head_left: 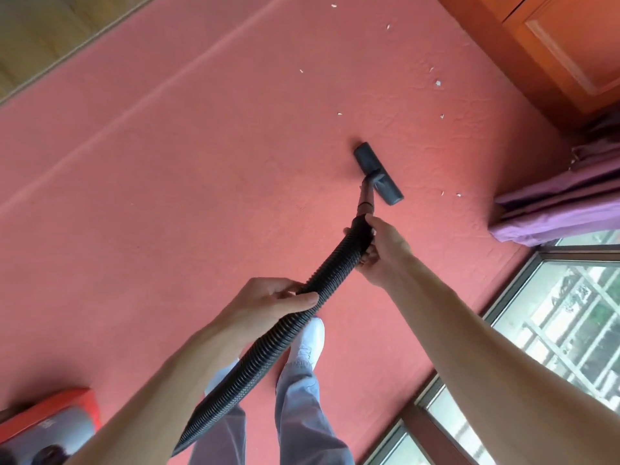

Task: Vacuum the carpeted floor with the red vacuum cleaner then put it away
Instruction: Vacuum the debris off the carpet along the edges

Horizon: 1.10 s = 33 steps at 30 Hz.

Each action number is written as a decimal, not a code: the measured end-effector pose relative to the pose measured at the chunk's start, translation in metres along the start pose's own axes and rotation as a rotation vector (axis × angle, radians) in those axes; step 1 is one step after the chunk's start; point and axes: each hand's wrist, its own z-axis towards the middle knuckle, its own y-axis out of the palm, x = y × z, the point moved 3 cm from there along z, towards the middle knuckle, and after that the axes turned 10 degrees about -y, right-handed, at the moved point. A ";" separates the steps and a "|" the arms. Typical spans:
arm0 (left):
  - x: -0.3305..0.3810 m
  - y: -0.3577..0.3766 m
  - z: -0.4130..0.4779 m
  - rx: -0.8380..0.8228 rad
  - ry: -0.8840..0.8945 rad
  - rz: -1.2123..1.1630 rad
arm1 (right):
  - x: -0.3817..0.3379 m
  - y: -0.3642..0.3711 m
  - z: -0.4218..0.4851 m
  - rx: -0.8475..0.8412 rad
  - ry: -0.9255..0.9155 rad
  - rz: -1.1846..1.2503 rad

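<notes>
- Two hands grip a black ribbed hose [268,350] — left hand [268,305] mid-hose, right hand [382,250] near the wand.
- Floor nozzle [378,173] rests on red carpet [167,162] among white scraps [437,83].
- Red vacuum cleaner [50,421] sits at lower left.

Floor head [378,173] on carpet [201,162], scraps [437,83] beyond it, cabinet [570,45] far right, vacuum body [50,421] near left

Right hand [379,250] grips the upper end of the black ribbed vacuum hose [268,347]; left hand [268,303] clasps it lower down. Dark grey flat floor nozzle [377,172] rests on red carpet [167,179]. White paper scraps [437,83] lie beyond. Red vacuum cleaner body [50,421] at lower left.
</notes>
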 end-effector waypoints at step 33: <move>0.157 0.095 0.037 0.006 0.117 0.291 | -0.110 -0.104 0.067 0.174 0.038 0.111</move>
